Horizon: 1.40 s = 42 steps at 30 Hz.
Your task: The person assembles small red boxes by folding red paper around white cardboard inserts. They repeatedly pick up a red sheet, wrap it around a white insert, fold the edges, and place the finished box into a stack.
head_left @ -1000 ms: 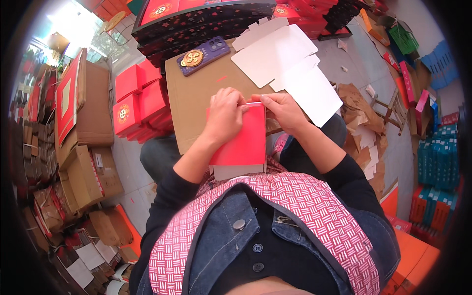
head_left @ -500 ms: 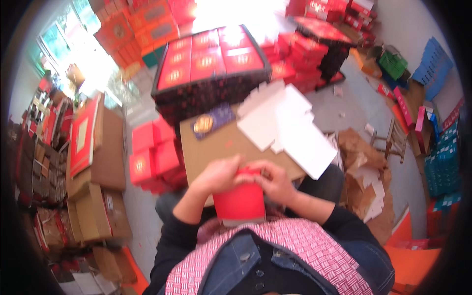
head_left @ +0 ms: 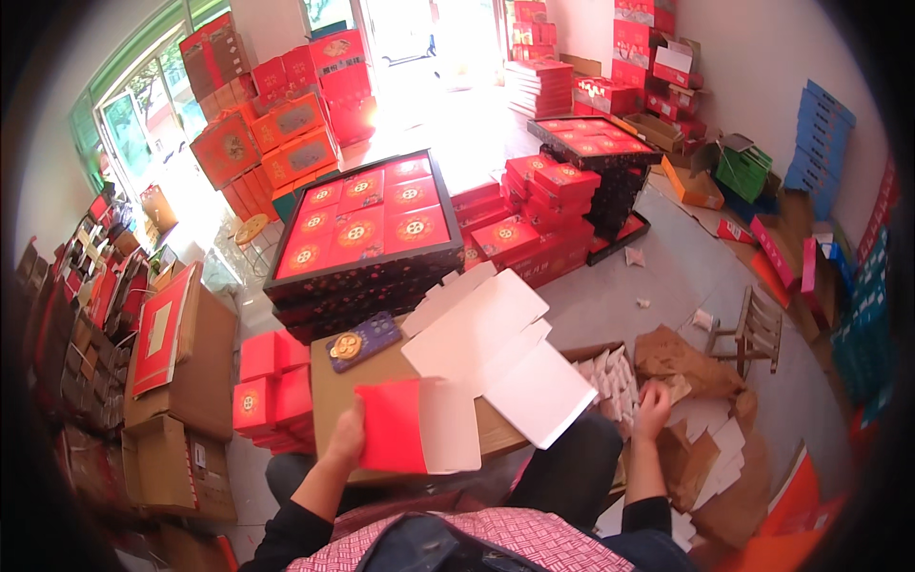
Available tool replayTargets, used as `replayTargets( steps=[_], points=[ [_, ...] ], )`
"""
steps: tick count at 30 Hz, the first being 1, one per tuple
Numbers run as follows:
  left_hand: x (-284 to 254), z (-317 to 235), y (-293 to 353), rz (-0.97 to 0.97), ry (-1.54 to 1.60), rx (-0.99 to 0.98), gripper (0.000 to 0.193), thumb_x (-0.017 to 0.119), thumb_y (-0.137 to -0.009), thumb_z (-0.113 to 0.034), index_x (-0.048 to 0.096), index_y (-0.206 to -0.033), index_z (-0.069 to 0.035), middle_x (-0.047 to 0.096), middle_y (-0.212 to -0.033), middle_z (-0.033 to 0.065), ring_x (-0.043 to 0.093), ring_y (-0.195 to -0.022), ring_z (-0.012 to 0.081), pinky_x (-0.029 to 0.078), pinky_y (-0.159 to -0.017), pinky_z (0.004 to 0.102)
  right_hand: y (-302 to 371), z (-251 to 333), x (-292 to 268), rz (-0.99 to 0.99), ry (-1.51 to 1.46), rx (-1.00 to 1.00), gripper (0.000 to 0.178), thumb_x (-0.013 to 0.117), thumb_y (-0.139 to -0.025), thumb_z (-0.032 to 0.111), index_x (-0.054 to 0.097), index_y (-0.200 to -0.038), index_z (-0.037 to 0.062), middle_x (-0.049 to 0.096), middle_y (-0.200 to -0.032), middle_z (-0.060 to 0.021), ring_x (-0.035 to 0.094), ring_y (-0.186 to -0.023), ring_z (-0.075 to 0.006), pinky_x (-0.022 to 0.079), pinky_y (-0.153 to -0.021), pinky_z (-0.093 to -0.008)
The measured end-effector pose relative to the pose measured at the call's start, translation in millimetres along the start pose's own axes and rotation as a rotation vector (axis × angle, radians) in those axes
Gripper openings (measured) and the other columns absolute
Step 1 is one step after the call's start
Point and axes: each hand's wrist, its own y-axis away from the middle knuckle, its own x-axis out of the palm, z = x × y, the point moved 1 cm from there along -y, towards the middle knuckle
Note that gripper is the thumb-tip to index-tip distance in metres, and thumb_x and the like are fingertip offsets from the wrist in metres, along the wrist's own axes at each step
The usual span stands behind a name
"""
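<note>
My left hand (head_left: 347, 437) grips the left edge of a small red box (head_left: 393, 429). A pale open flap (head_left: 450, 429) extends from its right side. The box is held over the front of a brown cardboard work surface (head_left: 477, 434). On the right, my right hand (head_left: 653, 408) is down beside a carton of small white wrapped packets (head_left: 610, 386). Its fingers are curled together, and what they hold, if anything, is too small to make out. Flat white box blanks (head_left: 496, 353) lie on the work surface, right of a dark blue phone (head_left: 363, 341) with a gold round ornament.
Ahead stands a black-edged tray stack (head_left: 353, 276) filled with red boxes. More red boxes (head_left: 272, 386) are piled at the left, near a large brown carton (head_left: 191, 362). Crumpled brown paper (head_left: 686, 362) and a small wooden stool (head_left: 758, 329) are at the right.
Both hands were together at the top of the red box near my body. Now the left alone holds it further forward, flap open, and the right has moved away to the packet carton.
</note>
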Motion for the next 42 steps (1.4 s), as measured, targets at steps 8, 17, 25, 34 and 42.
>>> replayTargets(
  steps=[8,17,25,34,42],
  points=[
    [10.2,12.3,-6.7,0.002,-0.191,0.025,0.059,0.026,-0.104,-0.042,0.057,-0.117,0.007,0.063,-0.111,0.0160,0.060,-0.099,0.0241,0.045,-0.091,0.0325,98.4,-271.3,-12.0,0.418,0.868,0.536,0.068,0.078,-0.069,0.033,0.051,-0.121,-0.0002,0.051,-0.121,-0.0283,0.051,-0.113,-0.0420,0.042,-0.098,-0.0452],
    [21.2,-9.5,5.3,-0.062,0.094,-0.256,0.060,0.031,-0.100,-0.050,0.051,-0.127,0.001,0.061,-0.118,0.0119,0.060,-0.105,0.0204,0.050,-0.090,0.0330,58.0,-307.1,57.7,0.007,0.432,0.268,0.081,0.081,-0.066,0.035,0.049,-0.129,-0.0026,0.048,-0.133,-0.0257,0.046,-0.122,-0.0403,0.036,-0.105,-0.0447],
    [19.7,-15.3,3.8,0.004,0.227,-0.296,0.062,0.032,-0.099,-0.052,0.048,-0.130,-0.001,0.059,-0.122,0.0113,0.059,-0.109,0.0219,0.049,-0.094,0.0350,33.0,-291.3,82.3,-0.259,0.199,0.880,0.053,0.079,-0.068,0.030,0.066,-0.109,-0.0025,0.067,-0.110,-0.0181,0.065,-0.099,-0.0324,0.051,-0.086,-0.0395],
    [7.7,7.1,-5.2,0.041,0.255,-0.237,0.062,0.030,-0.100,-0.051,0.050,-0.128,0.000,0.060,-0.120,0.0107,0.059,-0.107,0.0214,0.049,-0.093,0.0346,35.2,-182.2,42.2,0.017,-0.221,0.851,0.049,0.066,-0.079,0.005,0.047,-0.123,-0.0035,0.057,-0.116,-0.0153,0.063,-0.094,-0.0273,0.052,-0.082,-0.0375],
    [-2.0,40.0,-16.1,0.058,0.165,-0.057,0.059,0.030,-0.101,-0.049,0.056,-0.119,0.001,0.063,-0.111,0.0099,0.062,-0.090,0.0201,0.049,-0.086,0.0315,-20.2,60.7,-2.4,0.012,-0.731,0.168,0.028,0.056,-0.095,0.017,0.051,-0.115,-0.0011,0.058,-0.104,-0.0093,0.060,-0.090,-0.0179,0.051,-0.076,-0.0313]
  ],
)
